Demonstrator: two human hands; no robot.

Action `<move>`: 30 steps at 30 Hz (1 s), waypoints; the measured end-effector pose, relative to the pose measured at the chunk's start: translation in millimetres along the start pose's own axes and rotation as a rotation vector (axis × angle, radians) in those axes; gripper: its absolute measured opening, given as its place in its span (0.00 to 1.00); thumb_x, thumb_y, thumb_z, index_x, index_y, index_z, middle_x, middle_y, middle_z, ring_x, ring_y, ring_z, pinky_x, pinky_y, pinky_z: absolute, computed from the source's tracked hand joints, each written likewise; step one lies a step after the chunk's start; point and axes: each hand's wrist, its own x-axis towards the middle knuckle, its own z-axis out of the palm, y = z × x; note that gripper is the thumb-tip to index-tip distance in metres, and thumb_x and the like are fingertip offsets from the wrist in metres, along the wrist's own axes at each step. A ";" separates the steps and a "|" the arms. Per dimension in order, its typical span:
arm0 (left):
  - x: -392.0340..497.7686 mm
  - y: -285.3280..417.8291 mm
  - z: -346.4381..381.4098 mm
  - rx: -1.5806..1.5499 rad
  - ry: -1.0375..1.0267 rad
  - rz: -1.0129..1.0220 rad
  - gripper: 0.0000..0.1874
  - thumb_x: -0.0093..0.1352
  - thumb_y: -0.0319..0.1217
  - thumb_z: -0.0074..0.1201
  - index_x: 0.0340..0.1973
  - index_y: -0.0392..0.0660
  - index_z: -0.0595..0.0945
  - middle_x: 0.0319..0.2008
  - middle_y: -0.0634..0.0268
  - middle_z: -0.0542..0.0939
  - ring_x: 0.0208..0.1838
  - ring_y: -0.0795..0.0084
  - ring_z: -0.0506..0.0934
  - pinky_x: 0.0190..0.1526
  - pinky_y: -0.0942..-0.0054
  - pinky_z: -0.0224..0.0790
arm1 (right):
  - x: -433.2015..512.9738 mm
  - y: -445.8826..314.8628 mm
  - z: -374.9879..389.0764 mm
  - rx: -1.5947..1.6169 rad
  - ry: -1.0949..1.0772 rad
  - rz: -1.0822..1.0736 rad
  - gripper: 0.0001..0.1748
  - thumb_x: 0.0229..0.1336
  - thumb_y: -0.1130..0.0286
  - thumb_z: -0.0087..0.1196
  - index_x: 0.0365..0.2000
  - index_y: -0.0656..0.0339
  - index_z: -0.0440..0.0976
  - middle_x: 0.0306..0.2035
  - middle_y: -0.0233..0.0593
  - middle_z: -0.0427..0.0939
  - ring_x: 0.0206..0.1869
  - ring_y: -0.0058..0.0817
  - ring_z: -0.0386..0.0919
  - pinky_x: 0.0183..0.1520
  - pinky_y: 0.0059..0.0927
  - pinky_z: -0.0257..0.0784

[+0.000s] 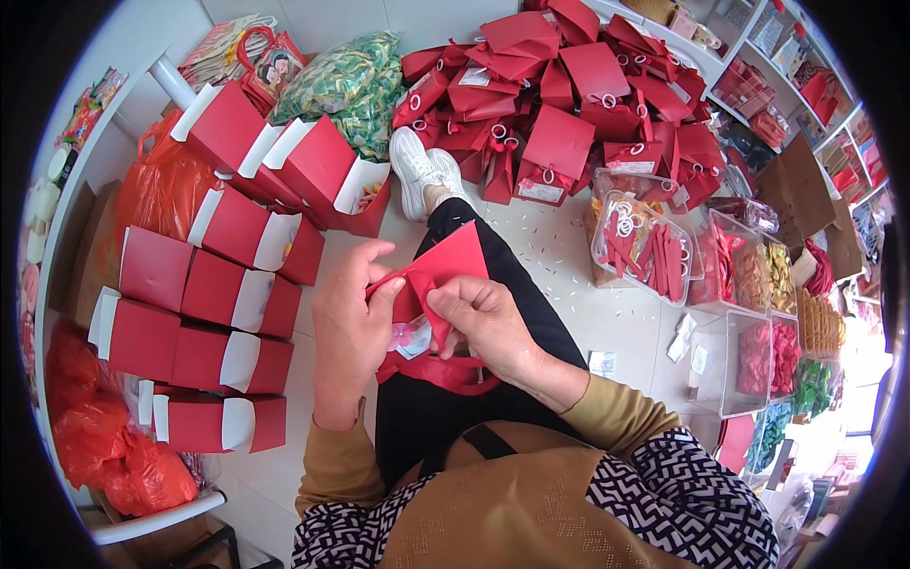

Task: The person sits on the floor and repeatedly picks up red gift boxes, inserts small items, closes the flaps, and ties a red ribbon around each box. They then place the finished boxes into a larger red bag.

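Observation:
A red paper gift box [449, 257] is on my lap, its pointed flap turned away from me. With thumb and fingers, my left hand [355, 313] pinches the box's left edge. My right hand [487, 320] grips a folded red strip or corner at the front, and which of the two it is I cannot tell. Under my fingers shows a pale label [414, 341] with a pink flower. A loop of red ribbon [455, 373] hangs over my black trousers, partly hidden by my right hand.
Open red boxes [234, 299] with white flaps stand in rows at left. Closed red boxes [558, 142] with white rings lie piled ahead. A clear tub [643, 245] holds rings and red strips. A bag of green packets [348, 85] and red plastic bags [160, 178] lie nearby.

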 end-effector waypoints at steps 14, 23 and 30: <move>-9.4 5.3 3.2 0.007 -0.004 0.037 0.16 0.65 0.21 0.60 0.48 0.40 0.77 0.31 0.56 0.83 0.35 0.60 0.81 0.39 0.65 0.73 | -1.2 2.2 6.0 -0.034 0.008 -0.070 0.11 0.72 0.66 0.50 0.38 0.64 0.74 0.26 0.32 0.78 0.25 0.18 0.78 0.26 0.18 0.75; -11.5 11.3 3.4 0.096 0.025 0.203 0.15 0.65 0.24 0.61 0.47 0.40 0.76 0.30 0.58 0.82 0.34 0.59 0.80 0.38 0.64 0.72 | -5.2 7.5 2.9 -0.209 0.021 -0.157 0.10 0.71 0.69 0.51 0.41 0.66 0.75 0.25 0.28 0.77 0.23 0.11 0.72 0.26 0.18 0.71; -17.2 7.0 14.9 0.161 0.149 0.299 0.14 0.60 0.24 0.66 0.39 0.42 0.77 0.28 0.62 0.81 0.31 0.58 0.79 0.34 0.63 0.71 | -9.8 -20.3 -5.4 -0.872 0.209 -0.704 0.10 0.64 0.67 0.58 0.32 0.63 0.81 0.26 0.40 0.81 0.25 0.34 0.79 0.30 0.33 0.73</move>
